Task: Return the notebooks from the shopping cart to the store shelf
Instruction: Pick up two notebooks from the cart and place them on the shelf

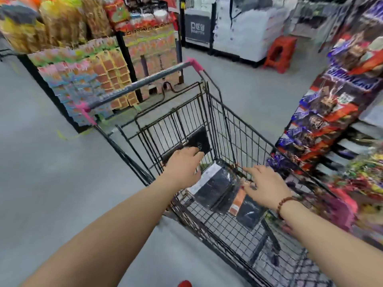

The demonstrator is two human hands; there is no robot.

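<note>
A black wire shopping cart (226, 129) with a grey, pink-ended handle stands in front of me. On its floor lies a black wrapped notebook (215, 188) with a white label. Beside it lies a second black notebook (249, 212) with an orange label. A third black notebook (200, 138) leans upright against the cart's folding flap. My left hand (183, 167) is inside the cart with loosely curled fingers, its fingertips at the lower edge of the upright notebook. My right hand (266, 186) hovers with spread fingers just over the two lying notebooks and holds nothing.
A shelf of chocolate bars and sweets (331, 112) rises close on the right of the cart. A snack display (87, 75) stands to the left beyond the handle. A red plastic stool (279, 53) is at the back. The floor is grey.
</note>
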